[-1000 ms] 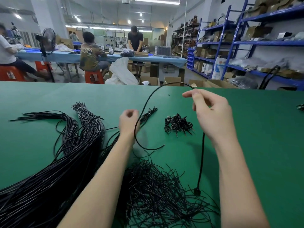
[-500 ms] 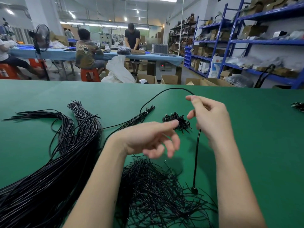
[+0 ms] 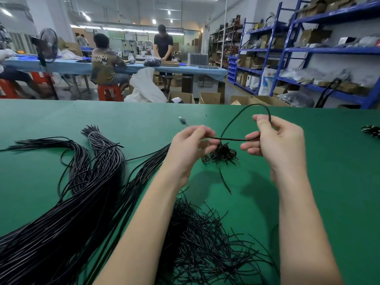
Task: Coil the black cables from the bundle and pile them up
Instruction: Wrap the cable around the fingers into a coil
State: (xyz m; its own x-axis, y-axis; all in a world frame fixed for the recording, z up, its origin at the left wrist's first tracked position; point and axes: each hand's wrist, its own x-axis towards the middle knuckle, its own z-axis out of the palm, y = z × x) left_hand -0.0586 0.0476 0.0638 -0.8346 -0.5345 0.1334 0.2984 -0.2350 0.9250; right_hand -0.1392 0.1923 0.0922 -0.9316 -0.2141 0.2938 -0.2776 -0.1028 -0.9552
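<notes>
One black cable [image 3: 230, 138] is stretched between both hands above the green table [image 3: 329, 182]. My left hand [image 3: 189, 145] pinches one part of it; my right hand [image 3: 277, 140] grips another, and the cable loops up over the right fingers. A free end hangs down below the hands. Behind and under the cable lies a small pile of coiled cables [image 3: 221, 154]. The big cable bundle [image 3: 67, 194] fans across the table's left side, tied with a white band near its top.
Loose cable ends [image 3: 205, 239] spread between my forearms at the near edge. Another dark cable pile [image 3: 371, 130] sits at the far right edge. Beyond the table are cardboard boxes, blue shelving [image 3: 308, 50] and people at a blue bench.
My left hand moved up and right and took hold of the cable, which now runs level between both hands. The hanging end rose off the table.
</notes>
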